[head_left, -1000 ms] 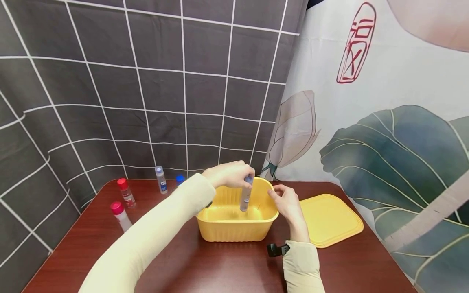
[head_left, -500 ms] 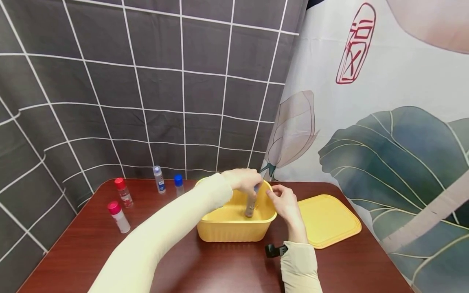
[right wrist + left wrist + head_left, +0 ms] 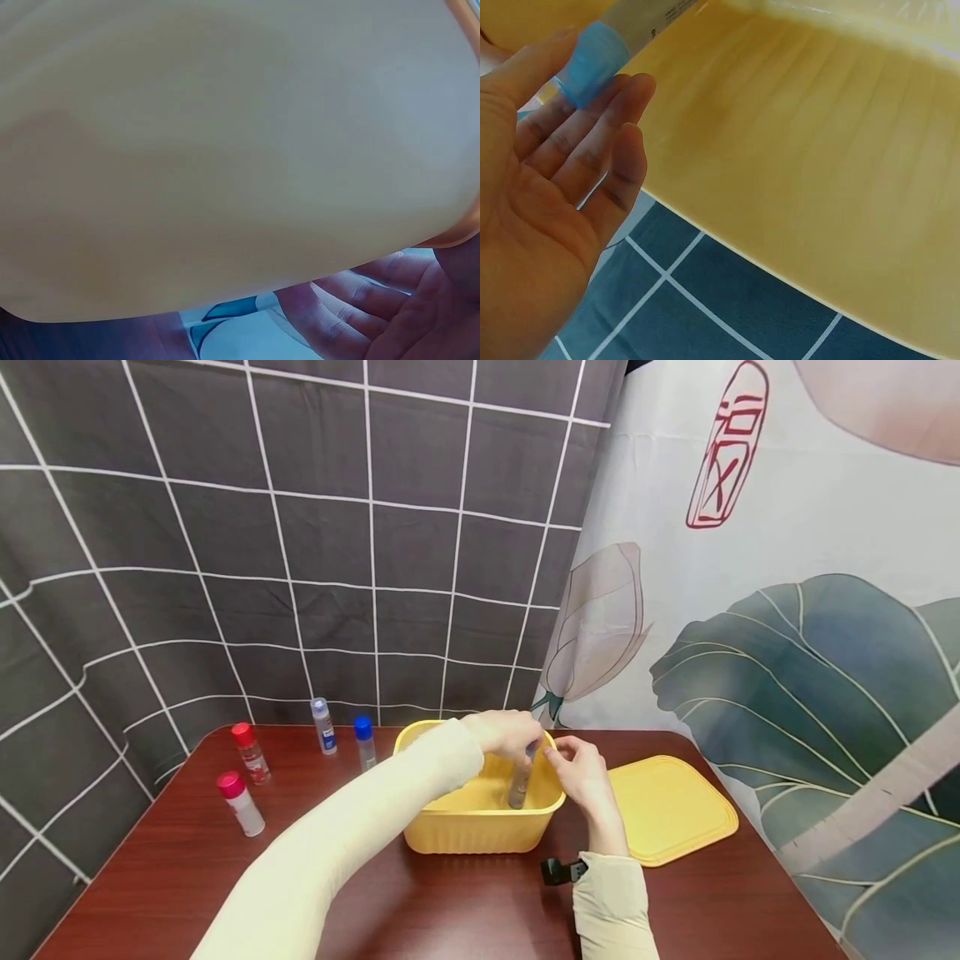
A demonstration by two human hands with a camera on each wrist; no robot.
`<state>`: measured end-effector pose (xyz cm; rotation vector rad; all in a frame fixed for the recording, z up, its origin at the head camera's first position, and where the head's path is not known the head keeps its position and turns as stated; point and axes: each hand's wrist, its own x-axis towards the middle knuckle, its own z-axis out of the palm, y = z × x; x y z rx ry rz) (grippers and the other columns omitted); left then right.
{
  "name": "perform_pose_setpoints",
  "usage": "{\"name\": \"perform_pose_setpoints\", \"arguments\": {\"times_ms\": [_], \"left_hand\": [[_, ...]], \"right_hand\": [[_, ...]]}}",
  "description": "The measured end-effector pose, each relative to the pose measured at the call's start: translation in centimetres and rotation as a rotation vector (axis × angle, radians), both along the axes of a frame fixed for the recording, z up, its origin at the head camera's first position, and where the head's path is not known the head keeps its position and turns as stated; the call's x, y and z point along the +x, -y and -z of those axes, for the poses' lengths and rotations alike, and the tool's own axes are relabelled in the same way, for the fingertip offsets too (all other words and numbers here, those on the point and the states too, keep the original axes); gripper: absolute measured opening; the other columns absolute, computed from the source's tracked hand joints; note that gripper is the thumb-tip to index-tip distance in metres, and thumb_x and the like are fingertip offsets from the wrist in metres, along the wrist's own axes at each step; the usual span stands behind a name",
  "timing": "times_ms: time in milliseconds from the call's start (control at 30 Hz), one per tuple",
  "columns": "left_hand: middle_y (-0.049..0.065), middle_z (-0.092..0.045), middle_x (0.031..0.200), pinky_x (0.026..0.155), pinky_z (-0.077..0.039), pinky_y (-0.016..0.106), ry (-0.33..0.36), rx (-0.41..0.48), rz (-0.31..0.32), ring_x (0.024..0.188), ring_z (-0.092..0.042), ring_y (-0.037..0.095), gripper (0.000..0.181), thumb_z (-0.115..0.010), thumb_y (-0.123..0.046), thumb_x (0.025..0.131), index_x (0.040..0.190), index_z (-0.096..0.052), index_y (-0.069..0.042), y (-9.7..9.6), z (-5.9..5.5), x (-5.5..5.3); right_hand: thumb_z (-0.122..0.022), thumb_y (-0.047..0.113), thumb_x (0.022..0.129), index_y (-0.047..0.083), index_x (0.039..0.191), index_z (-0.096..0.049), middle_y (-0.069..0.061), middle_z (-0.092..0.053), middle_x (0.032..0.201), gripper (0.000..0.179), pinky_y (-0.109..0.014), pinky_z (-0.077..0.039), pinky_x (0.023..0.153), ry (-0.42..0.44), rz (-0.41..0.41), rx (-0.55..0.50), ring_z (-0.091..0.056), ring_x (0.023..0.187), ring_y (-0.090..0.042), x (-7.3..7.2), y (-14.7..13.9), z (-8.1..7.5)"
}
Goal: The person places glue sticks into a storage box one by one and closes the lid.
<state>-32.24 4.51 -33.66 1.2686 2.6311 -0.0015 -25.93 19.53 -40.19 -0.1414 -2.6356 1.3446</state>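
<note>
In the head view my left hand (image 3: 508, 732) reaches across into a yellow plastic container (image 3: 476, 833) and pinches the top of a small clear bottle (image 3: 518, 787). The bottle stands slightly tilted, low in the container's right end. The left wrist view shows its light-blue cap (image 3: 596, 64) between thumb and fingers, the other fingers loosely bent. My right hand (image 3: 588, 781) holds the container's right end, thumb at the rim. In the right wrist view its fingers (image 3: 364, 296) lie along the outside of the yellow wall (image 3: 225, 172).
A yellow lid (image 3: 671, 810) lies flat right of the container. On the left stand a pink-capped bottle (image 3: 242, 806), a red-capped bottle (image 3: 251, 753), a clear-capped bottle (image 3: 324, 727) and a blue-capped bottle (image 3: 364, 743). A grey gridded cloth (image 3: 315, 527) hangs behind the table.
My left hand has moved rightward and down with the bottle, deeper into the container's right end. The blue-capped bottle has come into fuller view. The right hand stays at the rim.
</note>
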Motion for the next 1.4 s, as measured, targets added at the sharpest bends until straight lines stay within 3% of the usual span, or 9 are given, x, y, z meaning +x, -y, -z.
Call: {"name": "perform_pose_setpoints", "arguments": {"times_ms": [133,300,700,867,1100,1400], "left_hand": [[-0.006,-0.059,0.084,0.066,-0.044,0.026,-0.029,0.012,0.015,0.078,-0.054,0.013,0.015,-0.075,-0.025,0.084,0.097,-0.069,-0.019,0.0,0.0,0.0],[-0.008,-0.061,0.089,0.07,-0.045,0.027,-0.022,0.027,0.021,0.081,-0.055,0.013,0.03,-0.075,-0.025,0.086,0.115,-0.071,-0.019,-0.2,0.2,0.1],[-0.008,-0.064,0.096,0.078,-0.048,0.026,-0.04,0.044,0.02,0.086,-0.058,0.011,0.043,-0.078,-0.032,0.084,0.123,-0.065,-0.021,0.3,0.7,0.3],[-0.005,-0.064,0.101,0.079,-0.049,0.03,-0.014,0.047,-0.039,0.091,-0.058,0.012,0.048,-0.078,-0.039,0.083,0.125,-0.062,-0.023,0.9,0.5,0.5],[-0.001,-0.059,0.13,0.097,-0.045,0.036,0.024,0.065,-0.127,0.116,-0.054,0.015,0.061,-0.074,-0.045,0.085,0.137,-0.055,-0.019,2.1,-0.4,1.2],[0.005,-0.055,0.134,0.1,-0.042,0.041,0.077,0.237,-0.212,0.12,-0.051,0.021,0.06,-0.071,-0.047,0.087,0.136,-0.054,-0.018,4.5,-2.4,2.8]], "right_hand": [[-0.065,0.02,0.094,0.0,0.111,-0.067,-0.016,-0.07,0.096,0.027,-0.04,-0.056,0.076,-0.001,0.009,0.003,-0.067,0.084,-0.028,-0.1,0.0,0.0],[-0.064,0.02,0.094,0.0,0.111,-0.067,-0.017,-0.07,0.097,0.026,-0.042,-0.056,0.078,0.006,0.008,0.003,-0.067,0.085,-0.029,-0.1,0.1,-0.1],[-0.065,0.022,0.094,0.001,0.11,-0.068,-0.013,-0.069,0.093,0.027,-0.034,-0.051,0.071,-0.007,0.011,0.024,-0.063,0.082,-0.026,-0.1,0.1,0.0],[-0.065,0.022,0.094,0.001,0.111,-0.068,-0.012,-0.069,0.093,0.027,-0.035,-0.053,0.071,0.003,0.005,0.012,-0.064,0.083,-0.026,0.0,0.2,0.0],[-0.063,0.021,0.095,0.001,0.112,-0.067,-0.015,-0.068,0.095,0.027,-0.039,-0.056,0.075,0.014,0.005,0.003,-0.066,0.084,-0.028,0.0,0.3,0.0],[-0.064,0.021,0.095,0.0,0.11,-0.068,-0.012,-0.068,0.091,0.026,-0.038,-0.054,0.072,-0.008,0.001,0.025,-0.064,0.082,-0.026,0.0,0.2,0.0]]}}
